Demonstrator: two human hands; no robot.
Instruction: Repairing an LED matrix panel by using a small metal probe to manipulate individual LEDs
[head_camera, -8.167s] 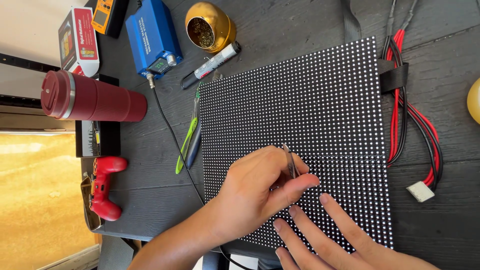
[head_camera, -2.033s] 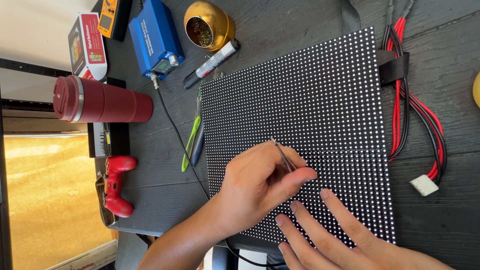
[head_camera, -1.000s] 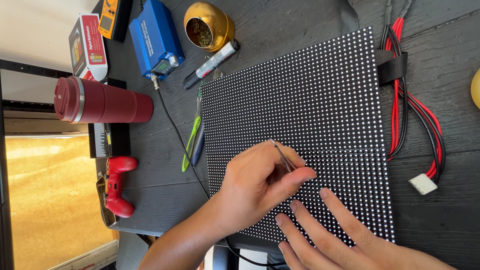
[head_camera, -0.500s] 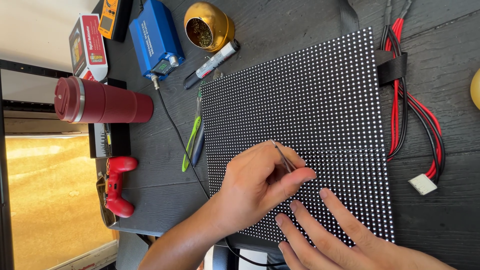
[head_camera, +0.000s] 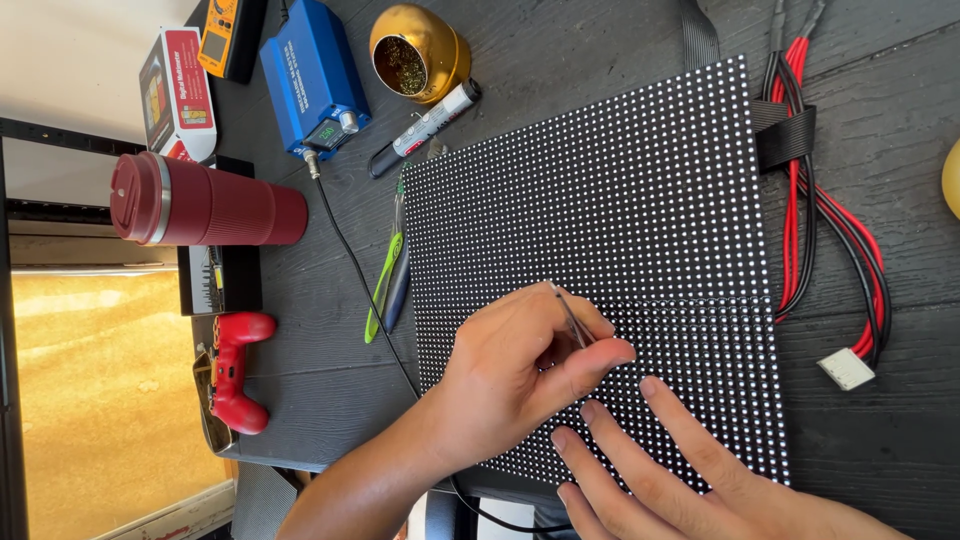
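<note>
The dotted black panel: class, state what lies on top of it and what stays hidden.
On the dotted black panel rest the left hand, pinching thin tweezers, and the right hand's fingers. The dots beneath both hands are covered.

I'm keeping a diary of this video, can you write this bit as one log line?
left hand: pinching tweezers | right hand: fingers flat on dotted LED panel | table: red tumbler, cables

An electronics repair workbench. Beyond the fingers (head_camera: 600, 355) lie a blue soldering station (head_camera: 312, 75), brass tip cleaner (head_camera: 415, 55) and yellow multimeter (head_camera: 228, 35). Red-black wiring (head_camera: 810, 210) lies to their right.
</note>
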